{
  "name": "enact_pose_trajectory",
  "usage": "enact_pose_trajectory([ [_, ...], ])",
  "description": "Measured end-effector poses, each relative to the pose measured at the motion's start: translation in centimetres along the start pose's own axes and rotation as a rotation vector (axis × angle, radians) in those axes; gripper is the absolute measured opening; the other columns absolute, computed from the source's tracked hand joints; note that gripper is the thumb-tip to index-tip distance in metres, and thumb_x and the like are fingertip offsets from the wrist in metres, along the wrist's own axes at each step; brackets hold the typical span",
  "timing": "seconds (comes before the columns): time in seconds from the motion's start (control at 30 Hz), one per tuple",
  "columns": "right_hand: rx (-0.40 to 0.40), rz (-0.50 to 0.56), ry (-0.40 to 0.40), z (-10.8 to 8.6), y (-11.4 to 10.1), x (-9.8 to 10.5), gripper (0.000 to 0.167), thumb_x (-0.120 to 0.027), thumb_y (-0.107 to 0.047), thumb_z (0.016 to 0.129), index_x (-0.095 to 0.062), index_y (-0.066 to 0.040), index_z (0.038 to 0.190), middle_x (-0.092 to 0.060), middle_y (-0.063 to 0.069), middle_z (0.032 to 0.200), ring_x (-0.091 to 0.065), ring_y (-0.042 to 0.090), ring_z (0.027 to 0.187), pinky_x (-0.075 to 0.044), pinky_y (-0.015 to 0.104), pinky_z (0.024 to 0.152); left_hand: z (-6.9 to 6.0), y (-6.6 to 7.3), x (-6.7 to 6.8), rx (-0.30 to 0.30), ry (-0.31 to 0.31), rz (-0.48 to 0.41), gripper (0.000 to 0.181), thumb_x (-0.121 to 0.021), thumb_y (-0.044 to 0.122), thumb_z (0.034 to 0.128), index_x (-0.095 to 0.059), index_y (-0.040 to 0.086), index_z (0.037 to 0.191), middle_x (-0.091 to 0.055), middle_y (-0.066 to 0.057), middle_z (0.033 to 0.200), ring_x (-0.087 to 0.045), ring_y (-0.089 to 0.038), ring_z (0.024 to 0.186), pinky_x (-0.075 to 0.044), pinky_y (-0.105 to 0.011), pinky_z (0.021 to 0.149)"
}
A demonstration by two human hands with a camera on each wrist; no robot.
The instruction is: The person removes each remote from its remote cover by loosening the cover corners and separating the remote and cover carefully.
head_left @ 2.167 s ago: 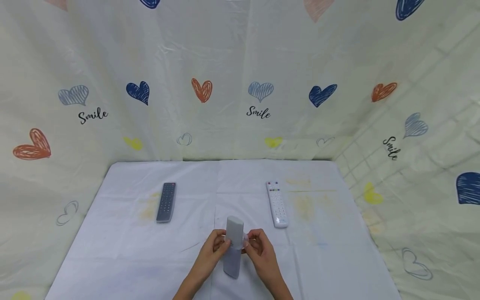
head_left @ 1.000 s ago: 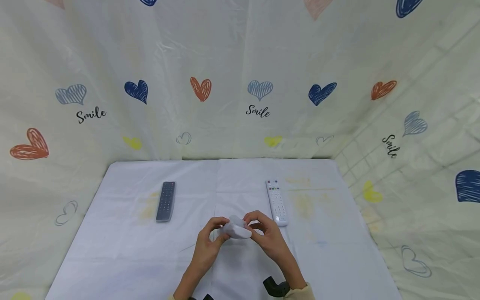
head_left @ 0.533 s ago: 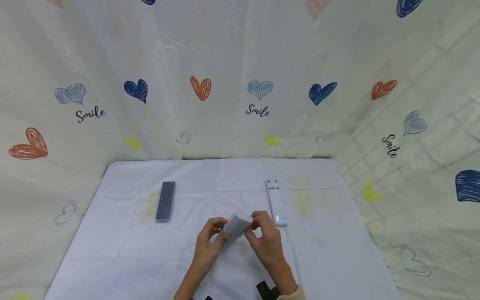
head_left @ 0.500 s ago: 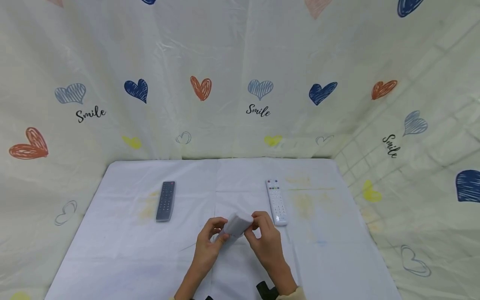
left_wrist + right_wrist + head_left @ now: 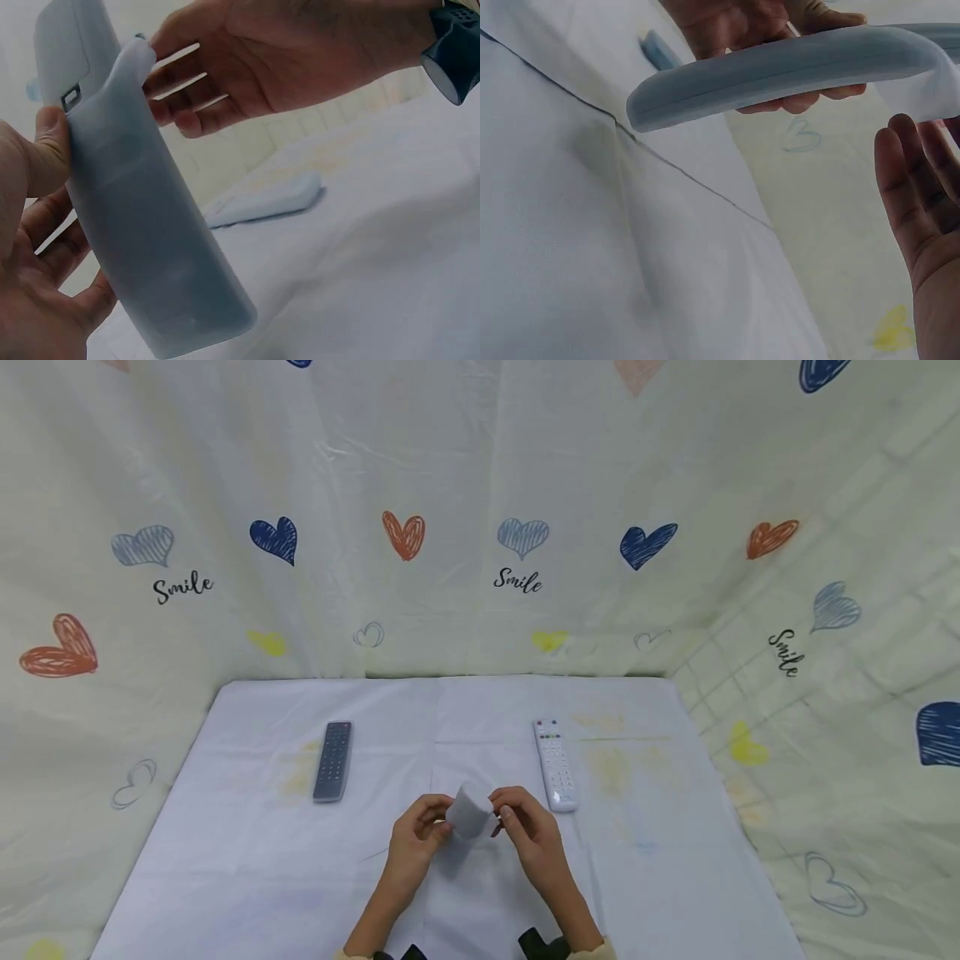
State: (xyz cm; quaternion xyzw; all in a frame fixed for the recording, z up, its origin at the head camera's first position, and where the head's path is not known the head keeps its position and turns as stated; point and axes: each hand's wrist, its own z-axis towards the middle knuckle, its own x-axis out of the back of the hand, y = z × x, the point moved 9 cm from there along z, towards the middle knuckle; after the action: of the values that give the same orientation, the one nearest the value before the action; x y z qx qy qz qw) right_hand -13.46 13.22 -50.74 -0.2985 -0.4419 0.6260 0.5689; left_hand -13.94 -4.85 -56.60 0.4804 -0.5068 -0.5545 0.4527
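A pale grey remote control (image 5: 71,45) is held up over the table, its back with a small latch showing in the left wrist view. A translucent sleeve cover (image 5: 157,232) wraps its lower part, the upper edge pulled out to one side. My left hand (image 5: 415,843) grips the remote through the cover, thumb on the back and fingers round the far side. At the cover's loose edge, my right hand (image 5: 531,835) pinches the soft material; its other fingers extend. From above, mostly one end of the remote (image 5: 470,810) is visible.
On the white-covered table (image 5: 262,868), a dark remote (image 5: 333,762) lies at the back left. A white remote (image 5: 556,766) lies to the right, just beyond my right hand. A heart-patterned curtain (image 5: 450,468) hangs behind the table.
The held remote has gone from standing lengthwise in the head view to pointing its end up at the camera. Lately my right hand's fingers have shifted along the cover's edge. Both table remotes stay put.
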Motion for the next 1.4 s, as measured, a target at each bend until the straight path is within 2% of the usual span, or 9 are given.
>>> enact_pose_trajectory([
  [0.13, -0.049, 0.058, -0.041, -0.1, 0.5, -0.3, 0.022, -0.052, 0.006, 0.105, -0.062, -0.001, 0.123, -0.064, 0.01, 0.119, -0.066, 0.01, 0.097, -0.061, 0.033, 0.073, -0.1, -0.8, -0.1, 0.096, -0.017, -0.025, 0.035, -0.07, 0.018, 0.0976, -0.061, 0.008, 0.13, -0.074, -0.001, 0.119, -0.067, -0.008, 0.106, -0.052, -0.024, 0.085],
  [0.27, -0.115, 0.086, -0.087, -0.1, 1.3, -0.7, 0.021, -0.056, 0.002, 0.105, -0.062, -0.001, 0.125, -0.064, 0.005, 0.123, -0.066, 0.007, 0.101, -0.062, 0.035, 0.073, -0.2, -1.1, 0.1, 0.145, 0.012, -0.033, 0.033, -0.068, 0.019, 0.099, -0.061, 0.007, 0.13, -0.074, -0.005, 0.123, -0.067, -0.007, 0.107, -0.051, -0.025, 0.086],
  [0.4, -0.149, 0.12, -0.139, -0.2, 1.8, -1.0, 0.022, -0.059, 0.002, 0.103, -0.064, 0.0, 0.125, -0.063, 0.006, 0.129, -0.066, 0.008, 0.105, -0.061, 0.033, 0.076, -0.2, -1.0, 0.2, 0.157, 0.026, -0.044, 0.033, -0.068, 0.017, 0.0987, -0.061, 0.007, 0.129, -0.074, -0.008, 0.123, -0.068, -0.007, 0.107, -0.05, -0.026, 0.087],
  [0.6, -0.21, 0.2, -0.176, -0.7, 2.4, -1.1, 0.026, -0.064, -0.002, 0.101, -0.067, 0.002, 0.126, -0.06, 0.001, 0.139, -0.064, 0.007, 0.115, -0.06, 0.029, 0.081, -0.1, -0.5, -0.1, 0.133, 0.012, -0.025, 0.034, -0.069, 0.017, 0.0983, -0.059, 0.008, 0.129, -0.073, -0.003, 0.12, -0.067, -0.008, 0.109, -0.051, -0.027, 0.089],
  [0.87, -0.273, 0.256, -0.091, -1.1, 3.0, -1.1, 0.025, -0.07, -0.004, 0.098, -0.067, 0.005, 0.121, -0.061, -0.002, 0.138, -0.064, 0.007, 0.117, -0.058, 0.024, 0.085, 0.4, 0.1, -0.8, 0.057, -0.011, -0.013, 0.034, -0.07, 0.016, 0.096, -0.06, 0.008, 0.127, -0.074, -0.001, 0.114, -0.067, -0.009, 0.106, -0.052, -0.027, 0.087],
  [1.03, -0.299, 0.269, -0.051, -1.2, 3.2, -1.1, 0.02, -0.07, -0.002, 0.097, -0.067, 0.008, 0.115, -0.06, 0.001, 0.136, -0.063, 0.011, 0.12, -0.057, 0.026, 0.092, 0.5, -0.2, -0.9, 0.076, -0.013, -0.013, 0.032, -0.07, 0.016, 0.0969, -0.06, 0.007, 0.126, -0.075, -0.004, 0.114, -0.066, -0.006, 0.101, -0.052, -0.025, 0.086],
  [1.13, -0.289, 0.248, -0.047, -1.3, 3.1, -1.2, 0.017, -0.069, -0.001, 0.098, -0.067, 0.008, 0.112, -0.059, 0.002, 0.135, -0.062, 0.01, 0.119, -0.057, 0.025, 0.093, 0.4, -0.4, -0.9, 0.106, -0.007, -0.018, 0.031, -0.07, 0.015, 0.0965, -0.061, 0.007, 0.125, -0.075, -0.007, 0.115, -0.066, -0.007, 0.099, -0.051, -0.025, 0.085],
  [1.23, -0.242, 0.217, -0.042, -1.1, 2.9, -1.4, 0.014, -0.068, 0.0, 0.098, -0.067, 0.007, 0.111, -0.058, 0.003, 0.133, -0.061, 0.008, 0.118, -0.057, 0.024, 0.091, 0.3, -0.6, -0.9, 0.124, -0.009, -0.023, 0.031, -0.069, 0.015, 0.097, -0.06, 0.005, 0.125, -0.076, -0.005, 0.115, -0.065, -0.007, 0.101, -0.05, -0.026, 0.086],
  [1.4, -0.185, 0.171, 0.017, -0.9, 2.5, -1.4, 0.012, -0.068, 0.006, 0.096, -0.067, 0.005, 0.108, -0.06, 0.001, 0.13, -0.062, 0.007, 0.114, -0.056, 0.025, 0.089, 0.3, -0.6, -1.2, 0.107, -0.019, -0.031, 0.031, -0.068, 0.019, 0.0982, -0.06, 0.004, 0.125, -0.077, -0.003, 0.115, -0.065, -0.006, 0.104, -0.048, -0.027, 0.088],
])
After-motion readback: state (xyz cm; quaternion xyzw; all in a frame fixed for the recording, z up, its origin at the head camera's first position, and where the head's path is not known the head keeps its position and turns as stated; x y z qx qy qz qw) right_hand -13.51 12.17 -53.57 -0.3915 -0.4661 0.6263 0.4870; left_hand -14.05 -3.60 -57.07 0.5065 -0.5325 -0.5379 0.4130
